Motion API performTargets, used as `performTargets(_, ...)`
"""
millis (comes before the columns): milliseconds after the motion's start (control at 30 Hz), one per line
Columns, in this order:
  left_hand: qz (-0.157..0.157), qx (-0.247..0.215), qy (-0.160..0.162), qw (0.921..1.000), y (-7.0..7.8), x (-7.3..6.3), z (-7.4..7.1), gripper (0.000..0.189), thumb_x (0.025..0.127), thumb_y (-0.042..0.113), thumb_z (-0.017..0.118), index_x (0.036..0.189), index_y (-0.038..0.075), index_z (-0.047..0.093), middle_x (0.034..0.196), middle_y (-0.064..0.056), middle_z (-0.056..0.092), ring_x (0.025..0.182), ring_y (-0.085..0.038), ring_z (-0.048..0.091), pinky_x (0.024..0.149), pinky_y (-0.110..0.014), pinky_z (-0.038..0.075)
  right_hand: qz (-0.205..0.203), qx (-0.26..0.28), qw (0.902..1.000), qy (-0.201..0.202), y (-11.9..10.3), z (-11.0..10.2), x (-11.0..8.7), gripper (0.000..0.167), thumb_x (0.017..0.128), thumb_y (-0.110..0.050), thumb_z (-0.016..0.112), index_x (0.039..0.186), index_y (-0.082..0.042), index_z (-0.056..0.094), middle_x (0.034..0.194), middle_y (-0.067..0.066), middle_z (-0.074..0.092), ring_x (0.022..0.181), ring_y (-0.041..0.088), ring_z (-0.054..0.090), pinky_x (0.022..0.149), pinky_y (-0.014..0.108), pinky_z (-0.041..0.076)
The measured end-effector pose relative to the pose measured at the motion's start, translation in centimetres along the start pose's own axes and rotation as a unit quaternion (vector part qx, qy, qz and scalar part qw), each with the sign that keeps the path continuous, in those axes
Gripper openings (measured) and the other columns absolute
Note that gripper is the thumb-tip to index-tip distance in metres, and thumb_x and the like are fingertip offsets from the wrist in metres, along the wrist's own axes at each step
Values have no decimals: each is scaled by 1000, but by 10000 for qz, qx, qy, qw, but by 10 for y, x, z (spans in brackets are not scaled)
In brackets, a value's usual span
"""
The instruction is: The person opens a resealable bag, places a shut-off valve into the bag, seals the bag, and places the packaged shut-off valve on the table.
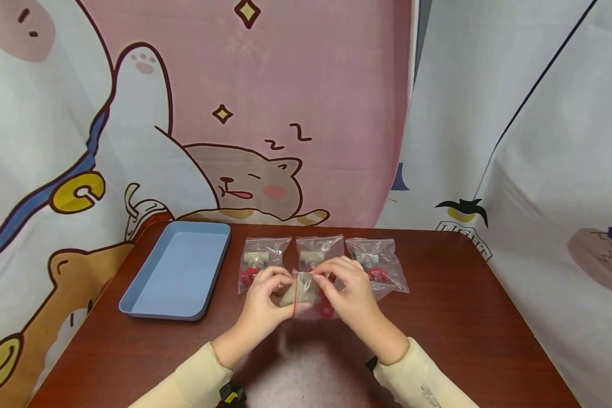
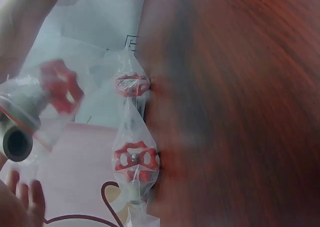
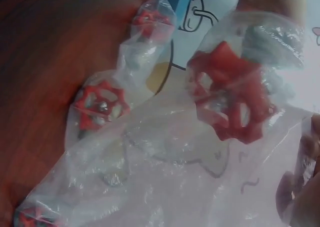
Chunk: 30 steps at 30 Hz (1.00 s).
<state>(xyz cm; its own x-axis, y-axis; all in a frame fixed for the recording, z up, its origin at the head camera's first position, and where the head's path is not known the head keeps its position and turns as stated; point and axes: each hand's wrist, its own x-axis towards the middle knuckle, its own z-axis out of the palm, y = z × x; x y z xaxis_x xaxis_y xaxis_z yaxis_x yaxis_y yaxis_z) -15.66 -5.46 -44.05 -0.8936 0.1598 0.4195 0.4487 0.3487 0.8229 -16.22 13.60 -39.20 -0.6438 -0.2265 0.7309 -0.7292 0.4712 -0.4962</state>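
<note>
Both hands hold a clear zip bag [image 1: 306, 283] with a red seal line, raised over the middle of the table. Inside it is a valve with a red handwheel [image 3: 225, 92] and a grey pipe end [image 2: 17, 143]. The left hand [image 1: 262, 303] grips the bag's left side near the red line, its thumb in front. At the bag's upper right edge, the right hand [image 1: 352, 292] pinches the plastic between thumb and fingers. Behind lie three more bagged valves: left [image 1: 257, 259], middle [image 1: 312, 258] and right [image 1: 369, 260].
A blue tray [image 1: 175, 272] sits at the table's left back. The brown table [image 1: 464, 317] ends at a cartoon-printed cloth [image 1: 336, 113] hanging behind it. A small black and yellow object [image 1: 232, 395] is by the left sleeve at the front.
</note>
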Motion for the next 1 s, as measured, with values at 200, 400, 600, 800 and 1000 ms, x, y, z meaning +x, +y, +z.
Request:
performTargets(200,-457,-653,-305,9964,4,-2,0,34,70,23,84,99,18,66,105,-4,65,89,-13,64,77,-27,55,8,142,9997,176,-2,-7,4,6,80,-8,74,84,-12,71,79,-3,69,68,9,54,72,29,37)
performTargets(400,-763,-678,-406,9940,9,-1,-3,33,71,19,83,99,11,68,89,-6,70,76,-9,64,69,-22,54,142,31,9996,259,1,-10,3,8,79,-7,75,84,-12,72,77,-3,69,64,7,51,69,26,37)
performTargets(600,-189,-681,-544,9960,7,-1,-8,29,81,17,75,107,5,70,105,-5,66,86,-9,63,71,-24,55,329,51,9989,331,2,-14,2,10,79,-4,74,85,-11,71,77,-2,67,64,7,50,62,23,40)
performTargets(800,684,236,-853,9937,10,-2,-6,67,64,39,85,123,15,63,114,8,56,97,-7,58,80,-25,52,442,101,9982,395,3,-15,1,12,78,1,73,84,-8,68,76,1,64,61,8,49,50,18,40)
performTargets(1000,1090,1120,-777,9847,15,-1,-4,60,70,28,83,123,8,62,113,4,53,93,-5,55,76,-20,50,558,170,9975,387,-11,-17,5,11,76,8,72,82,0,67,73,8,62,57,13,47,48,20,40)
